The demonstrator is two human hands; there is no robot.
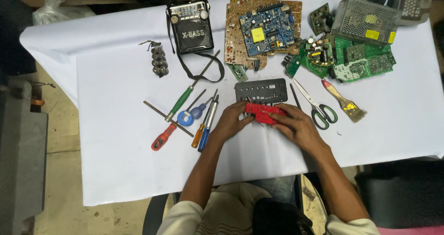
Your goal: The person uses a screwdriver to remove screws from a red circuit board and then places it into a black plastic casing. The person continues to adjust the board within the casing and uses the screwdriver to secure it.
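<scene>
Right now you're gripping the small red circuit board (264,113) from both ends: your left hand (230,121) is pinching its left edge, your right hand (297,125) is closing over its right side. It's sitting on the white table (115,170) just below the dark perforated panel (261,90). Screwdrivers (203,124) are lying left of the panel, scissors (317,106) and a paintbrush (344,102) right of it.

Both hands, left hand (231,121) and right hand (296,126), hold a red circuit board (263,112).
</scene>
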